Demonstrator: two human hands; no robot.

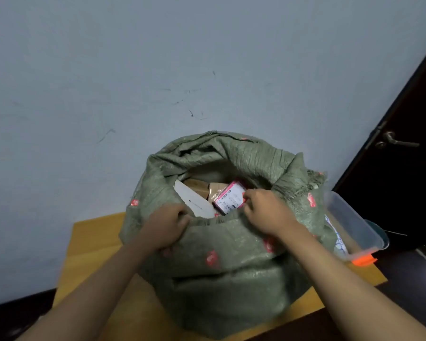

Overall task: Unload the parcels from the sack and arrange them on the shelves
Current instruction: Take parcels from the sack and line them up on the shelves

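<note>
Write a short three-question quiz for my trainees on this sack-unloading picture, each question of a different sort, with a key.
1. True or false: both hands grip the near rim of the green woven sack.
2. Which parcel lies nearest the right hand? A) white flat parcel B) pink-labelled parcel C) brown cardboard box
3. Fill in: the sack stands on a yellow ____.

Key: 1 true, the left hand grips it too; 2 B; 3 table.
</note>
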